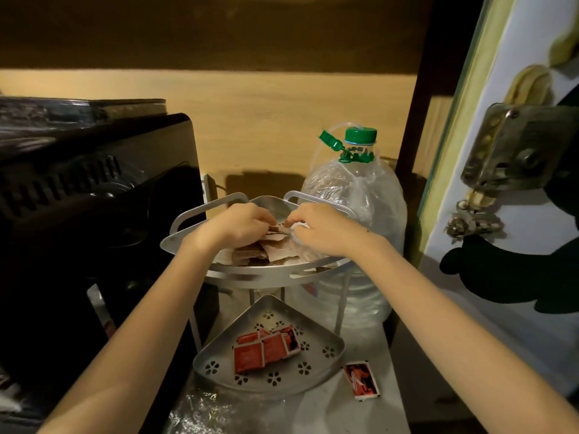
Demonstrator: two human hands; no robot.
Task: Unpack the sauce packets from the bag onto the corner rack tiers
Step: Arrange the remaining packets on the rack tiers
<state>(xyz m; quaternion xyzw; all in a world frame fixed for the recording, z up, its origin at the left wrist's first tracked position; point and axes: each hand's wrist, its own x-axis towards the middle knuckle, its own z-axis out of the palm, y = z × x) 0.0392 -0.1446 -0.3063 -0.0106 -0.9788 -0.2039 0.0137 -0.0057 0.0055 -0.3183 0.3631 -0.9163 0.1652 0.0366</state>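
Your rack is hemmed in: a black appliance (94,189) crowds its left, a water jug (354,214) its right. Over the upper tier (250,272), your left hand (241,225) and right hand (319,230) both pinch brown packets (250,253) heaped there. Red packets (266,347) lie in the lower tier (316,371); one stray packet (362,382) rests on the table (329,411) beside it.

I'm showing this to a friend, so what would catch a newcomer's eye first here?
Two hands, left and right, meet over brown packets on the rack's top tier at centre. Below, red packets lie on the lower tier. A big water bottle with a green cap stands behind right.
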